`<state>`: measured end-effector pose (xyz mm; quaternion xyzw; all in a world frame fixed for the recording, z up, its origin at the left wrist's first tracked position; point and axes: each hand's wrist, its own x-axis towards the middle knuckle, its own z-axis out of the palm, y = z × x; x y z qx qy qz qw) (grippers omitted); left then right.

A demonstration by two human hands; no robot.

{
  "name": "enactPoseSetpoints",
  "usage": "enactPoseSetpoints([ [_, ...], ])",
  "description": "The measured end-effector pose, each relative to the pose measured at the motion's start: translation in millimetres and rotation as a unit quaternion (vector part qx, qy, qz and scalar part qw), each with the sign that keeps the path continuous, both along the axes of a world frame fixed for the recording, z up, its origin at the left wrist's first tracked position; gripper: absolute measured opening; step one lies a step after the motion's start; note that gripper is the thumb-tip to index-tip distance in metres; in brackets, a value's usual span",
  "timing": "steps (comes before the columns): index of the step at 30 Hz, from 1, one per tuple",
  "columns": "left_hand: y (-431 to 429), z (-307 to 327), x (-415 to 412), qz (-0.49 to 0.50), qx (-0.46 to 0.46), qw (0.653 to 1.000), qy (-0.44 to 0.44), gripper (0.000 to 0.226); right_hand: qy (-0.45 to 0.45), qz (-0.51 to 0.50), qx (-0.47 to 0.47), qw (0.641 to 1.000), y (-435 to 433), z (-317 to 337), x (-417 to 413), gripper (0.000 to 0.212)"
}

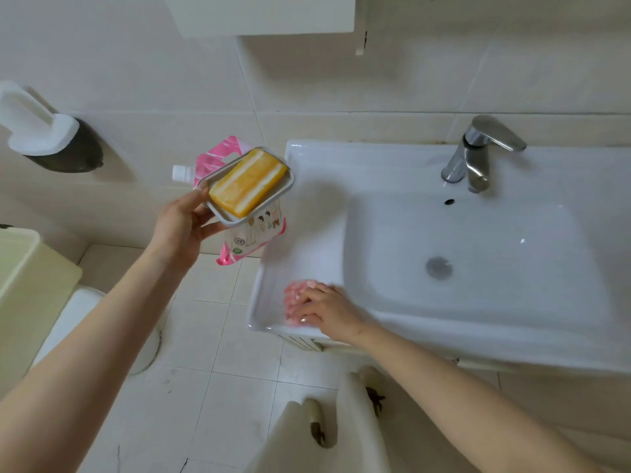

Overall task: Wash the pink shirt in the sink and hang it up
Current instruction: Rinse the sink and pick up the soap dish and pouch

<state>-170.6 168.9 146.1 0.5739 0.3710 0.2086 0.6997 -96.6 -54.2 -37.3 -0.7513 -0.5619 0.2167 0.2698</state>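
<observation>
**Soap in hand, shirt waiting**

The left hand (186, 221) grips a soap dish (218, 208) holding the soap (249, 186). The right hand (322, 310) presses the bunched pink shirt (294, 295) on the sink (478, 339) ledge. Soaping seems next: lift the bar out.

1. The soap bar (248, 186) is orange-yellow with paler stripes along it.
2. Its soap dish (223, 213) is pale grey.
3. The pouch (254, 233) behind it is pink and white, printed with small cartoon figures, with a white cap.
4. The bunched shirt (294, 297) is pink, mottled lighter.
5. The sink (495, 274) is glossy white; the faucet (478, 151) is shiny chrome.
6. Wall tiles (153, 80) are cream-beige.
</observation>
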Motion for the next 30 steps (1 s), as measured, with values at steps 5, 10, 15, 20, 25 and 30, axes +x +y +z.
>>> enactPoseSetpoints([
  [5, -13.5, -3.1, 12.1, -0.03, -0.005, 1.0, -0.007, 0.023, 0.045, -0.047, -0.048, 0.997, -61.0, 0.8, 32.3, 0.013],
  [10, -29.9, -2.7, 24.1, -0.054, -0.015, 0.998, -0.01, 0.027, 0.084, -0.097, -0.245, 0.961, -116.7, 28.0, 76.1, 0.017],
  [15, -44.8, -4.9, 36.8, -0.089, -0.001, 0.996, -0.006, 0.024, 0.118, -0.206, -0.275, 0.932, -139.9, 30.8, 129.7, 0.008],
  [20, -60.5, -8.2, 51.4, -0.103, 0.002, 0.995, 0.009, 0.031, 0.085, -0.281, -0.275, 0.916, -149.7, -26.6, 151.5, 0.018],
  [25, -73.9, -9.9, 65.2, -0.12, 0.017, 0.992, 0.024, 0.034, 0.064, -0.162, -0.368, 0.913, -136.9, -68.7, 151.0, 0.034],
  [30, -83.9, -13.9, 81.5, -0.106, 0.027, 0.993, 0.041, 0.024, 0.033, -0.157, -0.379, 0.911, -129.6, -80.4, 160.2, 0.052],
])
